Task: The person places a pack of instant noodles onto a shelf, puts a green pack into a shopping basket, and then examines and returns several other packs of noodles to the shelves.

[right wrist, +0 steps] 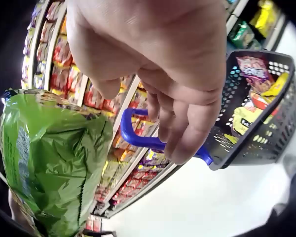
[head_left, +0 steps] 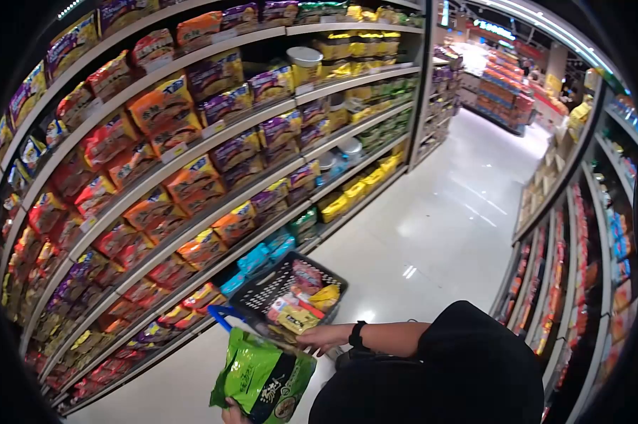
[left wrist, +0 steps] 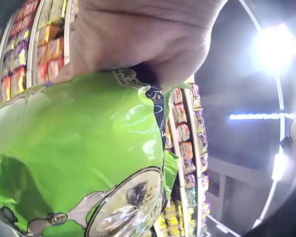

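My left hand [head_left: 234,412] grips a puffy green food bag [head_left: 262,374] with a black panel and a bowl picture. The left wrist view shows the hand [left wrist: 143,39] at the bag's edge, with its fingertips partly hidden. Over the blue basket handle [right wrist: 140,140], my right hand [right wrist: 153,64] has its fingers curled round the bar, its thumb apart. That handle belongs to a dark perforated shopping basket [head_left: 252,300]. Inside lie several packets, among them a yellow one [head_left: 297,319] and a reddish-purple one [head_left: 307,274].
Long shelves [head_left: 184,152] of bagged noodles run along the left of the aisle. More stocked shelves [head_left: 580,240] line the right. Pale glossy floor [head_left: 432,212] lies between them, leading to a lit display stand [head_left: 502,92] at the far end.
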`<state>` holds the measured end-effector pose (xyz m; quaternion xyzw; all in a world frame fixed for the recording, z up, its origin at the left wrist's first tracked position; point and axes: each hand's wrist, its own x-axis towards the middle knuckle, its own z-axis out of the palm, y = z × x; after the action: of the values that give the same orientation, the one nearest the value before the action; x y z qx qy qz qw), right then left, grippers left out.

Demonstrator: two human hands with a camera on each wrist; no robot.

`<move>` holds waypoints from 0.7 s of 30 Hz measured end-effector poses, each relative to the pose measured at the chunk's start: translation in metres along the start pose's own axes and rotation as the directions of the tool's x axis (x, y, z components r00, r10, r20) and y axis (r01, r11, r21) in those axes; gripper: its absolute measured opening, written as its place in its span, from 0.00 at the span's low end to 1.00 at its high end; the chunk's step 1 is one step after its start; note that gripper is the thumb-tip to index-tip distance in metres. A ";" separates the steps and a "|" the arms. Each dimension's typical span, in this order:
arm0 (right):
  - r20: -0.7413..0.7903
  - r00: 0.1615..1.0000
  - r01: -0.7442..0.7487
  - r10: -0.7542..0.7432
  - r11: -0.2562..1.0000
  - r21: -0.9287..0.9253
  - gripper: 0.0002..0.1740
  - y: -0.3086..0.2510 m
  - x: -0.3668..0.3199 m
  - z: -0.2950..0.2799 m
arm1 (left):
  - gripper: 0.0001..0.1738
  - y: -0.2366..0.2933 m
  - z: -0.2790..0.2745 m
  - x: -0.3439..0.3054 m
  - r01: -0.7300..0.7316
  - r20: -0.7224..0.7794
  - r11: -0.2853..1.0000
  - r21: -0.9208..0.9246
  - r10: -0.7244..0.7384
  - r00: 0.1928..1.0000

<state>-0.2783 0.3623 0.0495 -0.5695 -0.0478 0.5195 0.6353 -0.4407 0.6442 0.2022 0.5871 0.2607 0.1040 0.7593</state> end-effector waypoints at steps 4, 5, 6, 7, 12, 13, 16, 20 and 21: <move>-0.068 0.998 0.035 -0.001 0.865 0.500 0.29 0.016 -0.060 -0.007 | 0.17 -0.031 0.055 0.022 0.089 0.233 0.990 -0.107 -0.062 0.971; -0.085 0.995 0.099 -0.059 0.788 0.608 0.31 0.021 -0.070 -0.008 | 0.18 -0.043 0.075 0.025 0.042 0.284 0.991 -0.126 -0.004 0.959; -0.117 0.990 0.133 -0.074 0.747 0.651 0.31 0.025 -0.080 -0.013 | 0.19 -0.048 0.087 0.024 0.070 0.335 0.992 -0.108 -0.030 0.942; -0.144 0.986 0.160 -0.082 0.703 0.694 0.31 0.029 -0.091 -0.018 | 0.20 -0.049 0.101 0.020 0.100 0.379 0.991 -0.086 -0.060 0.923; -0.195 0.961 0.273 -0.195 0.584 0.764 0.33 0.051 -0.140 -0.054 | 0.19 -0.060 0.163 0.006 0.058 0.452 0.988 0.142 -0.117 0.884; -0.211 0.950 0.307 -0.229 0.571 0.761 0.32 0.054 -0.150 -0.065 | 0.19 -0.056 0.182 -0.003 0.033 0.476 0.982 0.184 -0.118 0.871; -0.269 0.904 0.403 -0.331 0.454 0.795 0.28 0.065 -0.180 -0.103 | 0.21 -0.058 0.233 -0.025 -0.367 0.561 0.847 0.383 0.103 0.822; -0.298 0.874 0.392 -0.383 0.194 0.899 0.24 0.074 -0.249 -0.153 | 0.28 -0.063 0.328 -0.057 -0.202 0.635 0.974 0.100 0.094 0.767; -0.402 0.851 0.465 -0.338 0.128 0.876 0.24 0.086 -0.252 -0.168 | 0.30 -0.086 0.332 -0.045 -0.217 0.652 0.973 0.080 0.113 0.749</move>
<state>-0.3352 0.0525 0.0588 -0.0577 0.1586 0.2178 0.9613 -0.3193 0.3205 0.1908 0.6632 -0.0614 -0.0568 0.7437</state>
